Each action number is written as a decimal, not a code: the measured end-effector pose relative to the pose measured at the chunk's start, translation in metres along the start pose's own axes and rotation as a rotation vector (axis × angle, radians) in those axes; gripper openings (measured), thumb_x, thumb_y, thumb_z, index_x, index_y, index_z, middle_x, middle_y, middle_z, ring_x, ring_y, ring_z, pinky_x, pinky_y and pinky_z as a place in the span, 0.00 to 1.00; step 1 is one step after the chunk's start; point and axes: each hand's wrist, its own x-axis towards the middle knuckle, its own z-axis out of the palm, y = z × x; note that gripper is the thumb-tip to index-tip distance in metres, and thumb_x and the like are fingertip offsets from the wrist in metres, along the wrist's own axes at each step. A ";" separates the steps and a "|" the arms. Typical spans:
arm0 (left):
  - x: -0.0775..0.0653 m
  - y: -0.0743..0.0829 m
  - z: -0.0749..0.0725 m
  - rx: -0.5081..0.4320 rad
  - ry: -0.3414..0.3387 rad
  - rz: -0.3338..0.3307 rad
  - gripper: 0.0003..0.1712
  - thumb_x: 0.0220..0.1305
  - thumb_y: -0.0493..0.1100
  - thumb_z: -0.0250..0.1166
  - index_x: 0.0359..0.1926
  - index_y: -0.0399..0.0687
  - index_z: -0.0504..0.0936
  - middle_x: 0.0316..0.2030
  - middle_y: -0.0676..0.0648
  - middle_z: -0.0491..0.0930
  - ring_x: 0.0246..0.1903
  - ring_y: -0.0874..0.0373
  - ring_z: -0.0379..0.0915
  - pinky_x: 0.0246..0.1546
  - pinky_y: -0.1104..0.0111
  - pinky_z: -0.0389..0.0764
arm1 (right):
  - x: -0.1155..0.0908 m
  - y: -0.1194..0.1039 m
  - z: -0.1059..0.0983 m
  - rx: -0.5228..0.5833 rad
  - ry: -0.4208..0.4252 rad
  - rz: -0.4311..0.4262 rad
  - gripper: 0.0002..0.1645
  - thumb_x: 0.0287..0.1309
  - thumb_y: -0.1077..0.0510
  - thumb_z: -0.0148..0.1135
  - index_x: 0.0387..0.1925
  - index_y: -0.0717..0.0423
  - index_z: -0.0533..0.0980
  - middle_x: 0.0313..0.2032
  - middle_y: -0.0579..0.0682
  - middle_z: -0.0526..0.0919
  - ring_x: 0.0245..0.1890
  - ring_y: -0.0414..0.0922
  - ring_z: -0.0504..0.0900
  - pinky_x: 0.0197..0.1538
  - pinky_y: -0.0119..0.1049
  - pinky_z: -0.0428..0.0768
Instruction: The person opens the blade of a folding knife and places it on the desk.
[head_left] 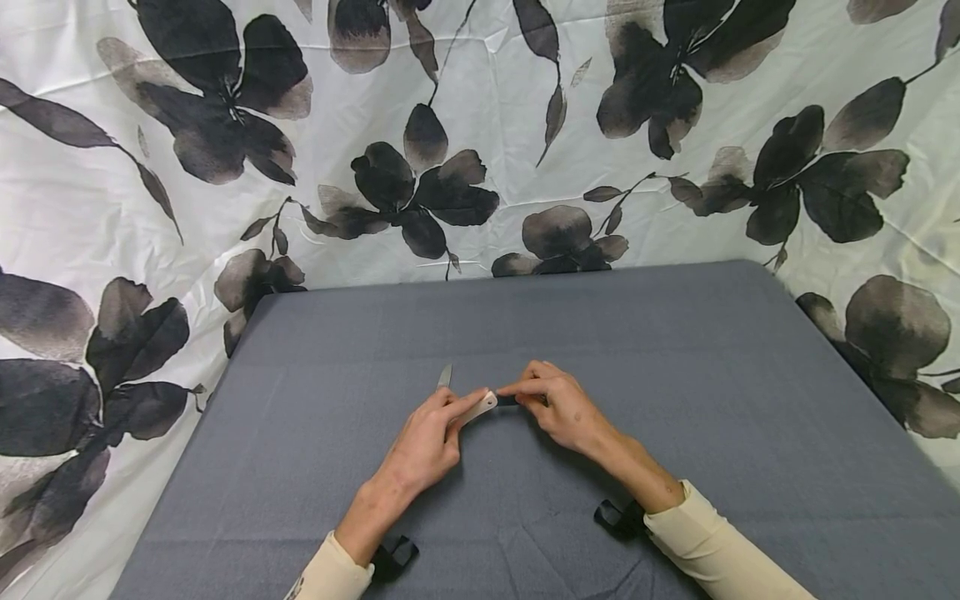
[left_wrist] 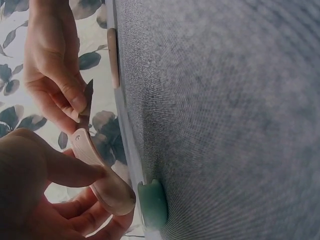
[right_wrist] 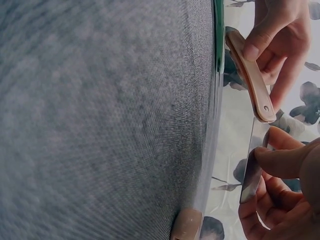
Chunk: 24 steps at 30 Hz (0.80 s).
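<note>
Between both hands is a folding knife with a pale beige handle (right_wrist: pixel 255 87) and its metal blade (right_wrist: pixel 249 185) swung out. My left hand (head_left: pixel 423 442) grips the handle, thumb along its side, with the pivot end toward the right hand. My right hand (head_left: pixel 566 408) pinches the blade between thumb and fingers. Just beyond the left hand, a second pointed blade (head_left: pixel 446 377) shows in the head view, its lower end hidden by that hand. A green piece (left_wrist: pixel 153 205) sits on the cloth near the left hand, and a beige piece (right_wrist: pixel 187 226) near the right.
The table is covered with a grey cloth (head_left: pixel 510 325). Behind it hangs a white curtain (head_left: pixel 525 192) with dark flowers. Black wrist mounts (head_left: pixel 619 518) sit under both forearms, by the cream sleeves (head_left: pixel 712 542).
</note>
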 end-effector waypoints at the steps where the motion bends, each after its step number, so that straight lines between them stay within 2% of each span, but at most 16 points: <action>1: 0.000 0.000 0.000 -0.001 0.001 -0.001 0.32 0.70 0.26 0.61 0.69 0.57 0.80 0.40 0.49 0.79 0.35 0.60 0.75 0.39 0.64 0.83 | 0.000 0.000 0.000 -0.004 0.000 -0.002 0.18 0.65 0.69 0.67 0.48 0.46 0.90 0.33 0.43 0.79 0.33 0.35 0.72 0.38 0.32 0.76; 11: -0.001 -0.001 0.000 0.019 -0.001 0.013 0.31 0.70 0.26 0.60 0.68 0.56 0.81 0.39 0.50 0.78 0.33 0.62 0.73 0.38 0.66 0.82 | -0.002 0.000 0.001 -0.061 -0.001 -0.038 0.17 0.65 0.68 0.67 0.47 0.46 0.90 0.34 0.43 0.80 0.35 0.37 0.72 0.38 0.32 0.74; 24: 0.001 -0.002 0.000 0.090 0.004 0.050 0.35 0.65 0.22 0.60 0.66 0.56 0.83 0.36 0.51 0.75 0.30 0.64 0.66 0.33 0.70 0.77 | -0.001 -0.003 0.001 -0.113 -0.002 -0.063 0.18 0.64 0.68 0.68 0.47 0.45 0.90 0.34 0.44 0.80 0.36 0.39 0.73 0.39 0.33 0.74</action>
